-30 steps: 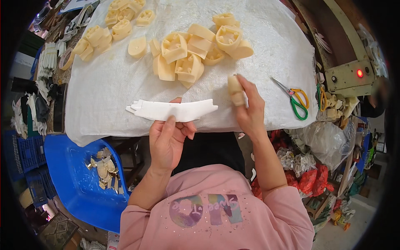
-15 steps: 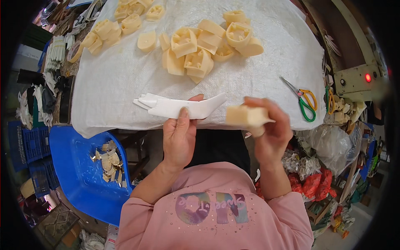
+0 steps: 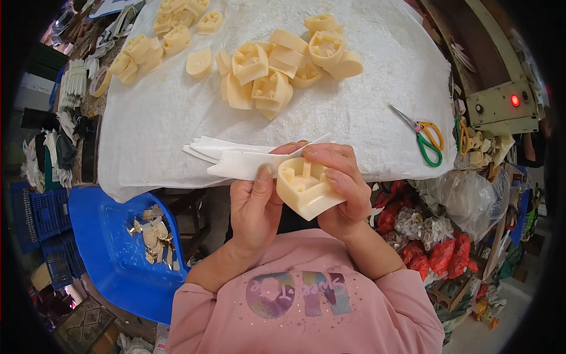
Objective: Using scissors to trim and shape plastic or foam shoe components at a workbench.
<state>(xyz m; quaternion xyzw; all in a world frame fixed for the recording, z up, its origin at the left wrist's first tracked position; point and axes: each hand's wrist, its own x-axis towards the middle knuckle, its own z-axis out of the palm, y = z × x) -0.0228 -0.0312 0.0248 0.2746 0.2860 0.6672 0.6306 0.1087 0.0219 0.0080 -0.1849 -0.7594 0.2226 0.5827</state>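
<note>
My left hand (image 3: 253,206) pinches a small stack of thin white strips (image 3: 239,164) with notched, flared ends, its thumb on top. In my right hand (image 3: 349,192) is a cream plastic shoe heel (image 3: 312,199), hollow side up, with small posts inside. The heel is against the right end of the top strip, close to my left thumb. The fingers of my right hand wrap its far and right sides, and they also meet the strip's tip. Beyond my hands, several similar cream heels (image 3: 250,64) lie piled on the white woven sheet (image 3: 177,112).
Green-and-orange-handled scissors (image 3: 425,134) lie on the sheet at right. A blue tub (image 3: 106,259) holding metallic-looking scraps (image 3: 154,233) is at lower left. A control box with a red light (image 3: 501,107) stands at far right, above plastic bags (image 3: 466,200) and red bundles (image 3: 442,256).
My right hand has brought the heel left, up to the white strips in my left hand. The top strip has shifted apart from those beneath it. The view has shifted slightly.
</note>
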